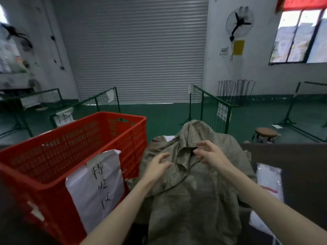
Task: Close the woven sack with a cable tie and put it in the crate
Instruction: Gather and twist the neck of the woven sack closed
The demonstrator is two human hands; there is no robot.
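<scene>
woven sack: dull olive-grey, crumpled, neck bunched upright | on bench, just right of red crate | 2 hands: left hand and right hand spread, grasping nothing, over sack

A dark worktop is carrying everything here. A red crate is standing on its left part, with a white handwritten paper sheet hanging taped on the near wall. Just right of the crate, a grey-brown woven sack is lying crumpled, its top bunched upward. Further right, near the sack's edge, clear plastic bags are lying flat on the dark surface.
</scene>
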